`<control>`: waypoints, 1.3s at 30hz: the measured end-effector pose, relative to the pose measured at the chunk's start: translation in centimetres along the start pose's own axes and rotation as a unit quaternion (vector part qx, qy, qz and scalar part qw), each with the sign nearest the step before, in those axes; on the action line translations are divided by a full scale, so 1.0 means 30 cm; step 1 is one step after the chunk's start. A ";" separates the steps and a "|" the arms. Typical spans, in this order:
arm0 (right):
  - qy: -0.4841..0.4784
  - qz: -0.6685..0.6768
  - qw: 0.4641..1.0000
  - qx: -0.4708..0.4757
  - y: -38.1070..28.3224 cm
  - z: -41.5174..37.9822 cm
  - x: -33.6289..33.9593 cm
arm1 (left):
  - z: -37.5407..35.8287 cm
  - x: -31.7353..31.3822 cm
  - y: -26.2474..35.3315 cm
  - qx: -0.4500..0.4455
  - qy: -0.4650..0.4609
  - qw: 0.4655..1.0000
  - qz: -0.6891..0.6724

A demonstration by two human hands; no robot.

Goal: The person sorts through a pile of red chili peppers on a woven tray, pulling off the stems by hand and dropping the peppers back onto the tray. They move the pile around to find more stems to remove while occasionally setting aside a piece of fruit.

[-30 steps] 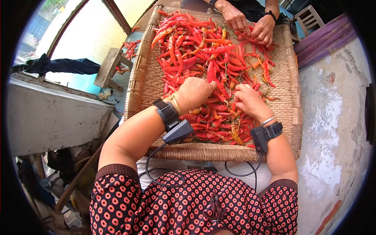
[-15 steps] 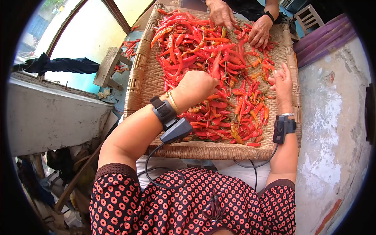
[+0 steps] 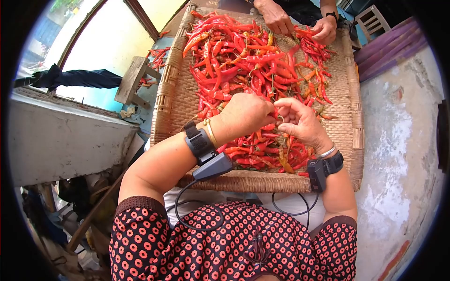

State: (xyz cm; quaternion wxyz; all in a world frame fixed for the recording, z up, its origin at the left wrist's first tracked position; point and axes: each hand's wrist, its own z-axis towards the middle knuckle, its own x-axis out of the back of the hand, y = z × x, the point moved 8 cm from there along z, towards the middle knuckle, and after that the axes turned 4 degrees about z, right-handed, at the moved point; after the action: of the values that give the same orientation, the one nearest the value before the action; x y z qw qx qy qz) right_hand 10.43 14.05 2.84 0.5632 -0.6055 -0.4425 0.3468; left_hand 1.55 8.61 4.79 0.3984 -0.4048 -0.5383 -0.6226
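Note:
Many red chilies [image 3: 234, 51], some orange or brown, lie heaped on a woven tray [image 3: 161, 105]. My left hand [image 3: 246, 112] is closed over the middle of the heap, a red chili partly showing at its fingertips. Close beside it on the right, my right hand [image 3: 302, 122] has its thumb and fingers curled around a chili's stem end [image 3: 280, 118], the thumb and forefinger a little apart. The fingers of both hands nearly meet. More chilies [image 3: 262, 152] lie below my hands near the tray's front edge.
Across the tray, another person's two hands [image 3: 276, 18] work among chilies at the far right corner. A wooden stool [image 3: 132, 79] stands left of the tray, near a dark folded umbrella [image 3: 79, 78]. A slatted wooden chair [image 3: 371, 21] and a wall [image 3: 398, 131] are at right.
My right hand has moved left from the tray's right side to meet my left hand. The other person's hands have shifted, the right-hand one farther back.

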 end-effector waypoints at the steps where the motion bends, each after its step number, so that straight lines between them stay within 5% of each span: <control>1: 0.010 0.023 1.000 0.008 -0.018 -0.002 -0.004 | -0.001 0.003 -0.004 -0.001 0.021 1.000 -0.017; 8: 0.091 0.000 0.996 0.007 -0.023 -0.007 0.079 | 0.007 0.043 -0.041 -0.015 0.027 0.989 -0.144; 14: 0.340 0.033 0.937 0.075 0.024 -0.091 0.466 | -0.049 0.102 -0.358 0.217 -0.087 0.944 0.233; 18: 0.466 0.046 0.880 0.082 0.028 -0.122 0.508 | -0.082 0.091 -0.405 0.232 -0.120 0.936 0.237; 21: 0.336 -0.076 0.938 -0.039 0.089 -0.051 0.389 | -0.090 0.054 -0.425 0.233 -0.114 0.940 0.223; 22: 0.267 -0.244 0.932 0.037 0.050 -0.016 0.306 | -0.089 0.047 -0.430 0.227 -0.105 0.942 0.226; 25: 0.116 -0.365 0.915 0.125 0.042 0.036 0.088 | -0.077 0.007 -0.445 0.178 -0.101 0.959 0.194; 28: 0.079 -0.447 0.878 0.155 0.041 0.050 -0.023 | -0.063 -0.018 -0.408 0.117 -0.118 0.973 0.158; 37: 0.085 -0.456 0.879 0.111 0.110 0.055 0.061 | -0.039 -0.034 -0.344 0.076 -0.145 0.979 0.124; 39: 0.087 -0.465 0.873 0.116 0.112 0.056 0.052 | -0.031 -0.004 -0.324 0.085 -0.156 0.984 0.014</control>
State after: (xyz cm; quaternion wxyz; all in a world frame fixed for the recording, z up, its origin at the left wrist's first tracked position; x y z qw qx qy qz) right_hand 9.94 16.22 -0.58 0.7621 -0.2874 -0.5787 0.0398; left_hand -7.55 8.71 1.22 0.3511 -0.4693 -0.6394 -0.4977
